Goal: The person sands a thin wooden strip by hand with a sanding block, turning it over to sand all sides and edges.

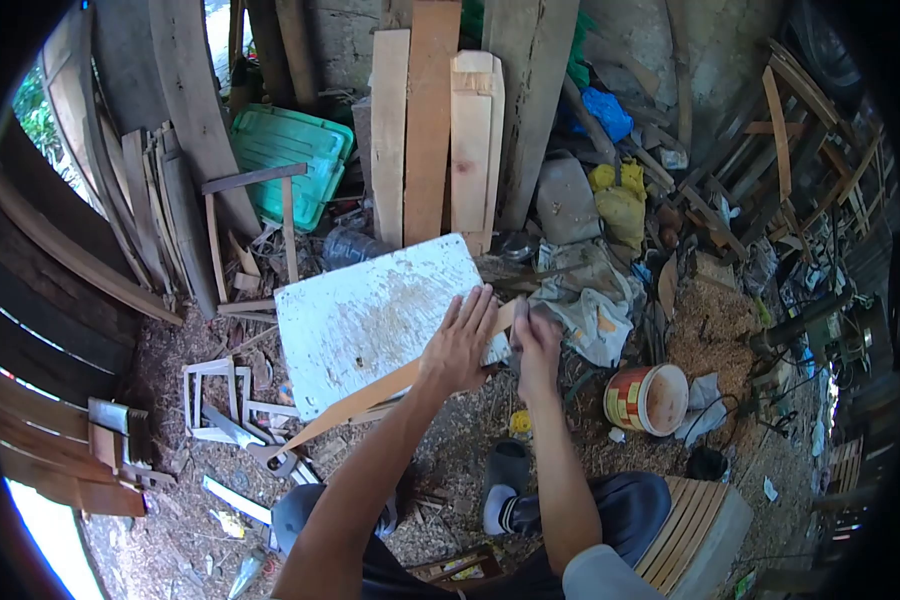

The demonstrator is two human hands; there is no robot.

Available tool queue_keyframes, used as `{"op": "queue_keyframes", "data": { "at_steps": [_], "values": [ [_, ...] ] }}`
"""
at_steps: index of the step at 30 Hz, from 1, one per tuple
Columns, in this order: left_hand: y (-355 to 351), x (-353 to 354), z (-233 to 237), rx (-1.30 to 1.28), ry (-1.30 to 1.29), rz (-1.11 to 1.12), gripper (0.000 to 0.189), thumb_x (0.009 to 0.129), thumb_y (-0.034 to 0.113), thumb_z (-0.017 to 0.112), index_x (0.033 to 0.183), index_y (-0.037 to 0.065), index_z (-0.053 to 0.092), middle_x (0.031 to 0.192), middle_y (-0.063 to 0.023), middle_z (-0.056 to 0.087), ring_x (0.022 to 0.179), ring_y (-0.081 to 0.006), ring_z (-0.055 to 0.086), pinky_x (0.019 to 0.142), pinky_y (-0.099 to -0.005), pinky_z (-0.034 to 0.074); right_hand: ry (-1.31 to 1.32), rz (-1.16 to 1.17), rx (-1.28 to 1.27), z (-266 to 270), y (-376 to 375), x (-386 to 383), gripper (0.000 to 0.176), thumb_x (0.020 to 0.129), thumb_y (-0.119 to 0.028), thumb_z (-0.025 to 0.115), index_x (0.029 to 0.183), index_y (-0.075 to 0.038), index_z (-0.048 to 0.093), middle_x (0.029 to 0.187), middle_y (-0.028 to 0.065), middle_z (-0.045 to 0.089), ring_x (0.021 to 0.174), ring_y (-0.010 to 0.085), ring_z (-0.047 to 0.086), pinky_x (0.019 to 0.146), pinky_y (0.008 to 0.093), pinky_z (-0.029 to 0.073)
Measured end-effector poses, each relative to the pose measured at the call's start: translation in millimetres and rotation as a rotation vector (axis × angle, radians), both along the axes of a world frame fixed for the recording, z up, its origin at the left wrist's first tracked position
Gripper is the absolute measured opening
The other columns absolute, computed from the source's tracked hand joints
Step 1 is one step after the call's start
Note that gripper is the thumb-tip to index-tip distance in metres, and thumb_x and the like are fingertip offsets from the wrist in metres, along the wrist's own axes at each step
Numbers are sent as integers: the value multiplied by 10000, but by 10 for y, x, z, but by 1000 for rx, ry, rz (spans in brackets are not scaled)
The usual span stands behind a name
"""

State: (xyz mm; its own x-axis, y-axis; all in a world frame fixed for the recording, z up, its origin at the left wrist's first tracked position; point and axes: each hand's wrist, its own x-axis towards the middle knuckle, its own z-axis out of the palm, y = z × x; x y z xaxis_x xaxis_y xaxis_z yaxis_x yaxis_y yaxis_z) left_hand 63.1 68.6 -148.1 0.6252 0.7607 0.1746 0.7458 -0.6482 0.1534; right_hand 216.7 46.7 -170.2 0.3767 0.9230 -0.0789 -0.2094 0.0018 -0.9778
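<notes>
Right hand [538,345] off right end of white board [370,310]: blurred, dark object [516,335] in its grip unidentifiable. Wooden strip [365,397] along board's near edge: partly hidden under left hand [460,340]. Grey sleeve [605,577], below board: cut off.

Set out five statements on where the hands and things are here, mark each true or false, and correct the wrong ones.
1. The left hand rests over the wooden strip. True.
2. The right hand lies on a knee. False: it is closed around a dark object, too blurred to identify, by the strip's upper right end.
3. The strip lies wholly within the edges of the white board. False: its lower left end sticks out past the board.
4. A green plastic lid is beyond the board, left of the upright planks in the picture. True.
5. The red bucket is left of the board in the picture. False: it is to the right.
</notes>
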Motion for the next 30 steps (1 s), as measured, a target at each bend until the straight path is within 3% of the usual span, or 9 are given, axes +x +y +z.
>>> {"op": "queue_keyframes", "data": {
  "at_steps": [3,6,8,11,16,23,25,28,30],
  "values": [
    [18,3,-51,-38,-81,-5,1111,694,451,784,1525,-29,224,1614,-196,199,1513,-314,156,1241,-444,119,105,35,0,-77,102,83,313,969,-214,650,1191,6,644,856,-38,565,734,60,470,667,235,381],
    [6,-2,-67,13,-89,-6,1112,696,464,782,1524,-29,227,1615,-196,197,1514,-312,155,1240,-444,126,16,49,-66,53,381,136,351,949,-219,669,1223,-2,636,897,-18,599,770,66,513,689,231,412],
    [11,8,-39,2,-35,1,1110,702,477,774,1525,-29,229,1617,-195,192,1514,-310,154,1240,-444,128,1,13,-72,35,328,143,398,937,-223,679,1270,-12,621,996,16,635,888,98,580,797,255,462],
    [11,-1,-11,-27,-60,0,1024,773,492,693,1523,-35,238,1614,-197,203,1512,-306,171,1238,-440,134,2,3,-11,-110,-38,70,386,940,-208,679,1267,-12,622,1000,10,629,876,102,582,801,247,457],
    [8,-9,-12,-23,-67,-4,1053,734,456,734,1522,-36,237,1615,-198,202,1512,-308,173,1237,-446,138,94,-30,-26,56,268,30,286,966,-200,656,1139,28,641,839,-30,531,726,68,443,656,238,365],
    [28,0,3,-22,-64,-5,1040,754,471,716,1522,-39,236,1611,-205,204,1508,-320,179,1237,-440,135,106,-70,18,-94,13,0,261,964,-181,656,1140,11,657,888,-30,567,747,60,462,673,229,377],
    [11,10,-6,-15,-34,2,1031,764,479,706,1522,-39,237,1611,-205,203,1510,-316,172,1238,-439,128,112,17,43,-9,196,51,270,965,-178,647,1153,15,663,899,-19,579,753,65,473,671,237,388],
    [-7,4,-8,-10,-18,-1,1025,767,480,700,1523,-36,239,1613,-199,202,1514,-309,159,1241,-436,119,-149,-111,-122,358,255,-65,325,967,-209,638,1174,41,655,904,-9,599,760,88,502,671,245,408],
    [5,6,6,-17,-19,2,1030,763,478,703,1524,-34,236,1615,-193,203,1515,-305,157,1243,-436,119,-211,-87,-10,-15,146,48,316,961,-204,649,1163,39,658,880,-11,590,748,87,501,662,249,408]
  ]
}}
